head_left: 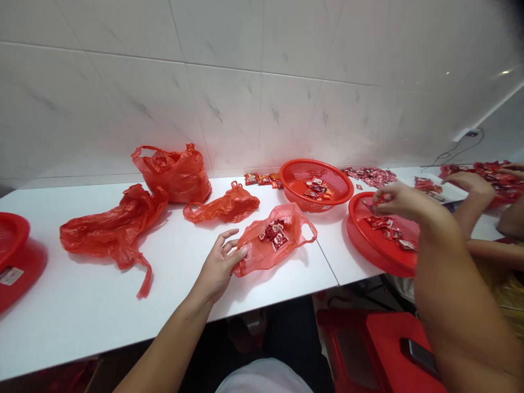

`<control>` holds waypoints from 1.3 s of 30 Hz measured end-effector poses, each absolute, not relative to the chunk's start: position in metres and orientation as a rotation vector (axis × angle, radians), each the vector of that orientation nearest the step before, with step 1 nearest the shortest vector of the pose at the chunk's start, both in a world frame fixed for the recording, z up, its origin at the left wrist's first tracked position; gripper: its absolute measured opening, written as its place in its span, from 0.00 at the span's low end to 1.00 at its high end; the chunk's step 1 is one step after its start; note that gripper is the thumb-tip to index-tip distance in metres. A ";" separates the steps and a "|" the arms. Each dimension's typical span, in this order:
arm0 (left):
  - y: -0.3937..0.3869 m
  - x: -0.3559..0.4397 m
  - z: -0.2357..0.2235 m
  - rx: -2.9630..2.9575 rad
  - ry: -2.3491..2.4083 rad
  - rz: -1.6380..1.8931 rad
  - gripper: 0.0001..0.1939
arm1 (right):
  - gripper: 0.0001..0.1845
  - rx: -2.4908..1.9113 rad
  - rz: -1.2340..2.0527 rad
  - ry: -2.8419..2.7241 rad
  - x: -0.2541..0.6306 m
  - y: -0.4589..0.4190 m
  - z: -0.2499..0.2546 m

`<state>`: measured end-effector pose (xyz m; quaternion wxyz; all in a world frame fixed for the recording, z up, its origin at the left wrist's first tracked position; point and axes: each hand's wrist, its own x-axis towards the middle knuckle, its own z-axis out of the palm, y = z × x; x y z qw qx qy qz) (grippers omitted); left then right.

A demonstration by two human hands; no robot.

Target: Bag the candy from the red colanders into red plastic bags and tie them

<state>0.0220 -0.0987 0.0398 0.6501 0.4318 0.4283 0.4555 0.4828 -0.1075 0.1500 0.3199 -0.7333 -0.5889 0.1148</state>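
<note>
My left hand (225, 259) grips the near left end of a thin red plastic bag (257, 259), thumb on top and fingers partly hidden behind. Several small red wrapped packets (275, 233) show in the bag, which lies on the white table (180, 295). Reaching out to the right, my right hand (395, 199) is over a red plastic basket (368, 245). Its fingers are closed, and what looks like a small packet (367, 206) shows at the fingertips. More red packets (388, 229) lie in that basket; my forearm hides part of its right side.
Behind stands a second red basket (344, 183) holding packets. Other red plastic bags (176, 177) sit on the left, and a red basket (20, 273) is at the left edge. Packets (372, 176) line the wall. A co-worker's hand (475, 185) is on the right. Below lies a phone (421, 355).
</note>
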 end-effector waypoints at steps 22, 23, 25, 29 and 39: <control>-0.101 -0.012 0.041 1.688 1.286 1.053 0.17 | 0.11 -2.288 0.181 -2.043 0.344 -0.111 0.060; -0.095 -0.016 0.050 1.811 1.308 1.056 0.16 | 0.11 -2.205 0.273 -2.042 0.354 -0.110 0.067; -0.080 -0.022 0.077 1.990 1.348 1.110 0.15 | 0.15 -1.906 0.410 -1.931 0.366 -0.107 0.091; -0.058 -0.020 0.123 2.064 1.410 1.209 0.14 | 0.21 -1.216 0.748 -1.609 0.348 -0.099 0.128; -0.084 -0.028 0.155 2.029 1.303 0.822 0.12 | 0.31 -0.674 1.346 -1.328 0.246 -0.074 0.099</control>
